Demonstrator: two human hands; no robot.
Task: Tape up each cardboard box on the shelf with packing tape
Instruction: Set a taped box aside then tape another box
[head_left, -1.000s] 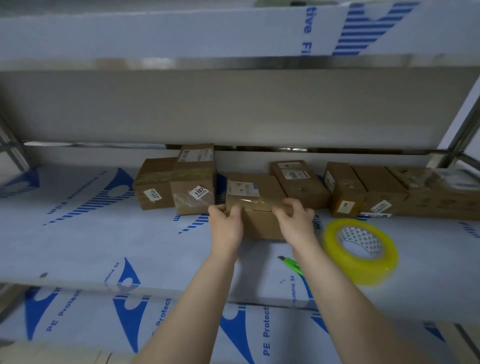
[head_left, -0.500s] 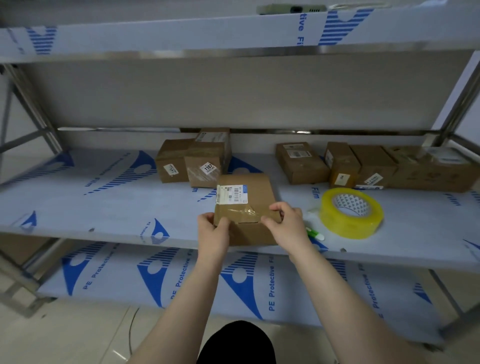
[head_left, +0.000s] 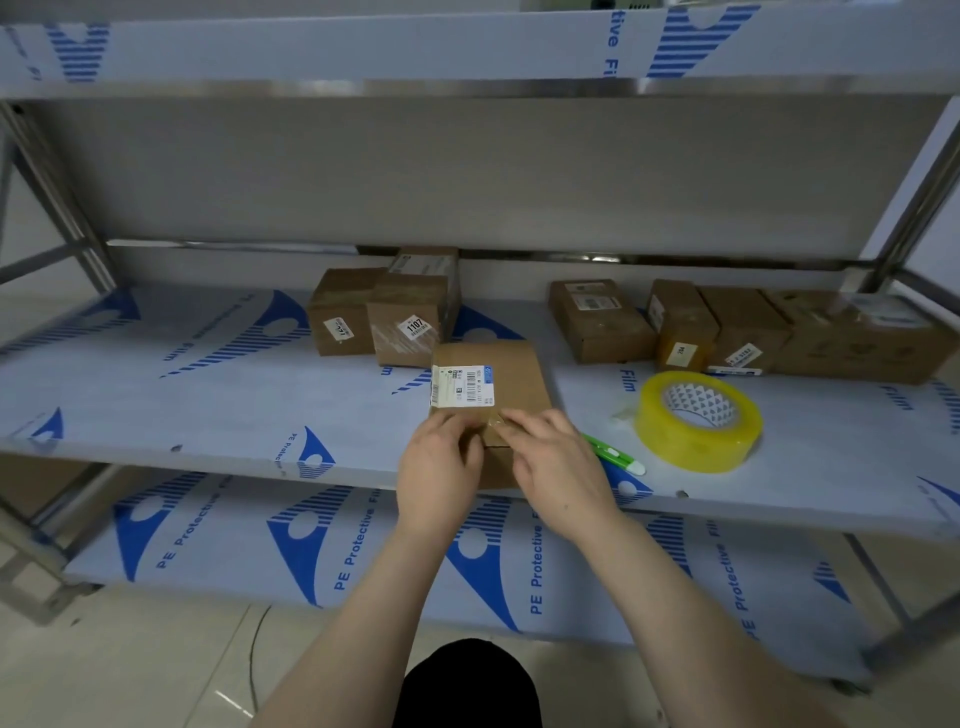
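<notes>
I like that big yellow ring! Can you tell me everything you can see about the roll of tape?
The roll of tape is a thick, glossy ring of see-through yellow packing tape wound on a white core printed with small dark triangles. It lies flat on the shelf, hole facing up, right of the green cutter and in front of the row of boxes. Neither hand touches it.

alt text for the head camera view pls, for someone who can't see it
Two bare hands, left hand and right hand, press on the near edge of a small cardboard box at the front of a metal shelf. A yellow tape roll and green cutter lie to its right; more boxes line the back.
</notes>
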